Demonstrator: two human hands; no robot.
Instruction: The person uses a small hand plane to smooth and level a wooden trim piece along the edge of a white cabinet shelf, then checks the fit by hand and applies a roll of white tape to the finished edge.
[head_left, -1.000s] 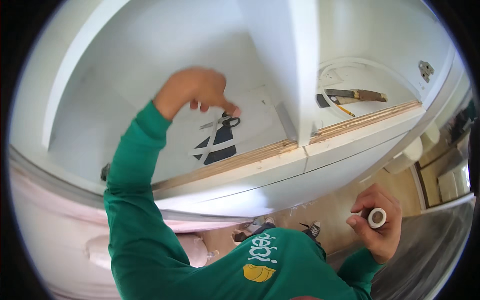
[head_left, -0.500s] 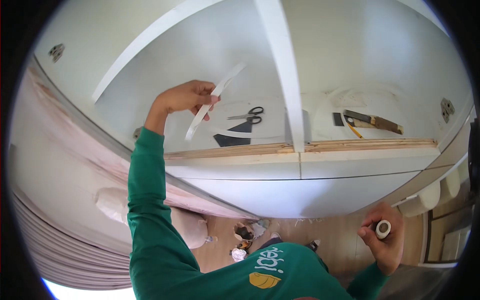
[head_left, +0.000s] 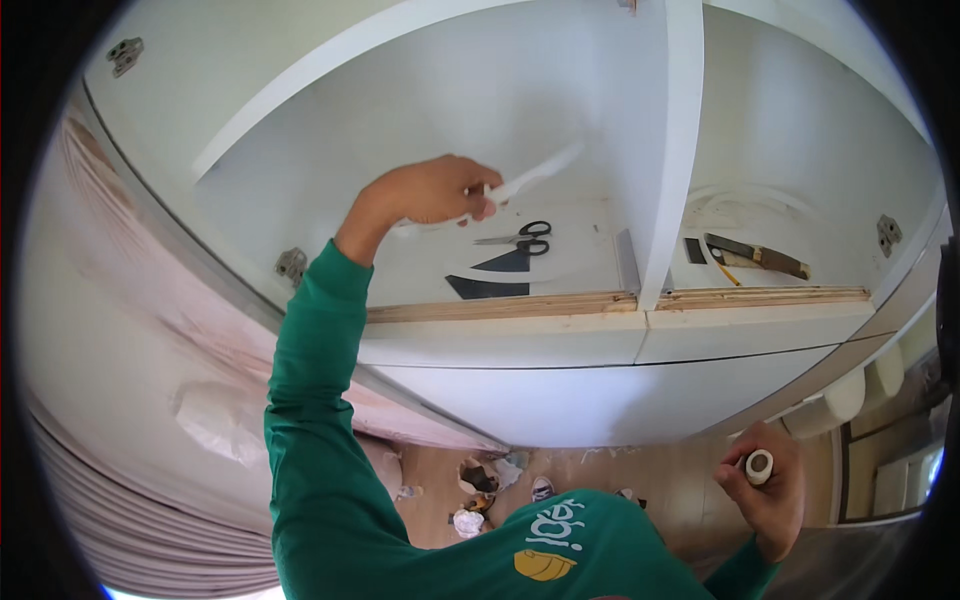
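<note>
L hand (head_left: 432, 192) fingers pinch the thin white tape strip (head_left: 535, 174) inside the white cabinet shelf (head_left: 420, 265), R hand (head_left: 765, 490) grips the small white tape roll (head_left: 759, 466); best keep strip taut, clear of black-handled scissors (head_left: 518, 236).

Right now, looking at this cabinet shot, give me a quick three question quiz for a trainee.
1. True or false: the left hand holds a white strip up inside the cabinet, above the shelf.
2. Which lies on the shelf below that hand? A) a hammer B) scissors C) a paint can
3. Fill in: the right hand, down low beside the cabinet, holds a small white ____.

Key
1. True.
2. B; the scissors lie flat by two dark triangular offcuts.
3. Roll, apparently of tape.
</note>
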